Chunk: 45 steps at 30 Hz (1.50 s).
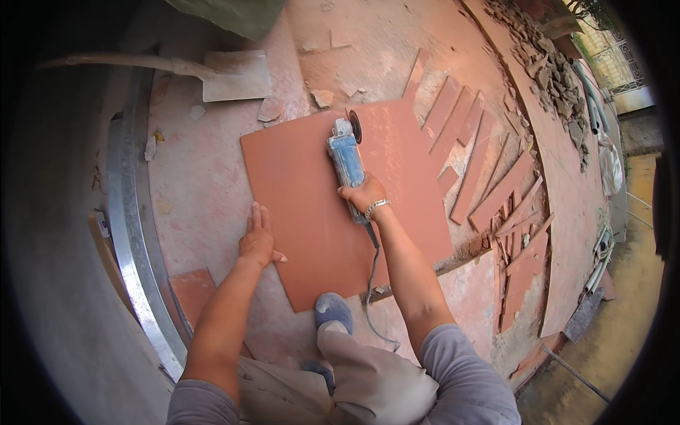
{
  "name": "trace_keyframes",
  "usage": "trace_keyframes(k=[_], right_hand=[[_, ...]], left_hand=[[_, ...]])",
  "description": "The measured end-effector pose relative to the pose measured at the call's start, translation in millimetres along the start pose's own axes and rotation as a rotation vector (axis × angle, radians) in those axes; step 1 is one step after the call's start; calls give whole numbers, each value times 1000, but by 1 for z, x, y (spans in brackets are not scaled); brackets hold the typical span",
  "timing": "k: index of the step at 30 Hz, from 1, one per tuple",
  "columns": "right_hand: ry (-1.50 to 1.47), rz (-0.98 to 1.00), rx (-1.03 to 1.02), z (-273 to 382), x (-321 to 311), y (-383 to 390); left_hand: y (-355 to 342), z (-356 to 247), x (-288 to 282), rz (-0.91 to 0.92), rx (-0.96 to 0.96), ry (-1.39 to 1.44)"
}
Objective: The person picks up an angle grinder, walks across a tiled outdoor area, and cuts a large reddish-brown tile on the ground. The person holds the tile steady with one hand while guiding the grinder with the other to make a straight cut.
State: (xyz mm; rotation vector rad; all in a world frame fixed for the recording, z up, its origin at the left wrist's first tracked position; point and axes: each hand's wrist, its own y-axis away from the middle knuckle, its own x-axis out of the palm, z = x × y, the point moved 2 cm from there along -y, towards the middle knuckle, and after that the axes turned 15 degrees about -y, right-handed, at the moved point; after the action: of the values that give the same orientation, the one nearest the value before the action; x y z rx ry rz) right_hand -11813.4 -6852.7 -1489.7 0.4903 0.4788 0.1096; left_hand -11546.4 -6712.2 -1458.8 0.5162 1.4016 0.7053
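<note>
A large reddish-brown tile (297,212) lies flat on the dusty floor in front of me. My right hand (365,195) is wrapped round the rear of a blue angle grinder (346,159). The grinder's dark disc (355,127) stands on edge near the tile's far side; I cannot tell whether it touches the surface. A dark cord (373,265) runs from the tool back toward my legs. At the tile's left edge my left hand (258,237) rests with its fingers stretched out and thumb over the tile. My shoe (333,309) is at the tile's near edge.
Several cut tile strips (473,166) lie scattered to the right, with broken rubble (556,85) beyond. A shovel (237,76) lies at the far left. Long metal profiles (127,234) run along the left side. A smaller tile piece (191,290) lies beside my left forearm.
</note>
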Motion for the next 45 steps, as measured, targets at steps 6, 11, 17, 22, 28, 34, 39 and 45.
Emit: trace_keyframes(k=[6,11,17,22,28,34,39,45], right_hand=[[-40,5,-27,-9,4,-5],[-68,18,-40,-10,4,-6],[-96,28,-39,-14,5,-7],[-74,13,-55,-16,6,-10],[-88,103,54,-6,1,-6],[-86,30,4,0,2,-3],[-35,9,-1,3,0,-1],[-32,19,29,-1,2,-4]], left_hand=[[0,2,3,-9,21,19],[2,2,0,-9,32,16],[2,2,0,-11,37,21],[1,3,1,-18,41,29],[1,2,0,-17,38,27],[2,3,3,-63,26,39],[3,2,3,-46,20,47],[3,3,2,-30,15,58]])
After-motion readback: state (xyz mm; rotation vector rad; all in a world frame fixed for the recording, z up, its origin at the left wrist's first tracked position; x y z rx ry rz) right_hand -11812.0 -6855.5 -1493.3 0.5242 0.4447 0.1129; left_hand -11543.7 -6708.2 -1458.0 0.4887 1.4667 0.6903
